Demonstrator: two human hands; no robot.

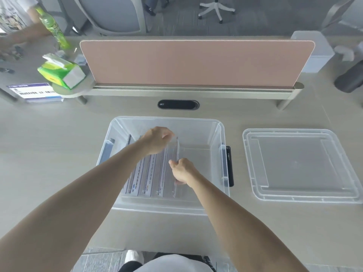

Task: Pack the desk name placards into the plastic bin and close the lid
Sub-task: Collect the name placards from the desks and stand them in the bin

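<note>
A: We're over the plastic bin [216, 134] now, both hands down inside it on the clear placard [176, 165], which stands on edge at the right end of the row.

B: It looks like stiff acrylic to us, light, smooth and likely slippery, with edges that could chip. We'd take it by the two ends, as here.

A: Our left hand [157, 141] is curled nearly closed, fingertips pinched on the far top corner. Our right hand [182, 171] is wrapped round the near end, thumb up against the face.

B: Just left of our right hand, the packed placards [149, 173] lean in a row, touching or nearly so. To its right the bin floor is bare.

A: And the lid [300, 165] lies flat on the desk [49, 154], well right of that hand, beyond the bin wall.
</note>
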